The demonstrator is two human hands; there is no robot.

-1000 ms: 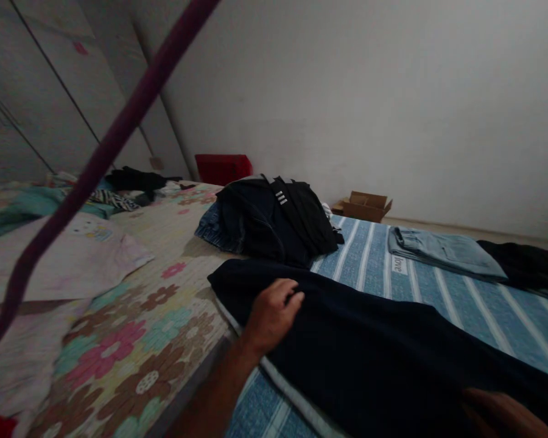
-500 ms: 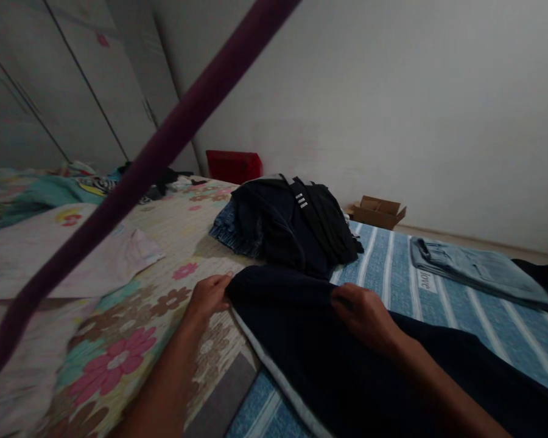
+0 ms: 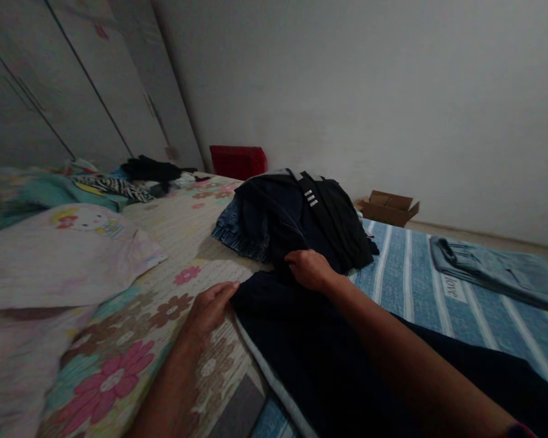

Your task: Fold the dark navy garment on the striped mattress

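Note:
Dark navy trousers (image 3: 310,340) with a pale grey side stripe lie spread out in front of me. My left hand (image 3: 212,304) pinches their near-left corner between thumb and fingers. At the far edge of the same cloth, my right hand (image 3: 310,269) is closed on the fabric, its fingertips partly hidden. Just beyond it rises a heap of dark clothes (image 3: 296,213), with a black striped piece on top and blue denim at its left side.
Folded light-blue jeans (image 3: 497,267) lie on the blue striped cover (image 3: 393,274) at right. To the left are a pale pillow (image 3: 73,261) and piled clothes (image 3: 73,188) on the flowered sheet (image 3: 119,365). An open cardboard box (image 3: 386,210) and a red object (image 3: 238,161) stand by the wall.
My right hand has moved left along the trousers' far edge, towards the clothes heap. My left hand stays at the corner. The purple strap-like band across the view is gone.

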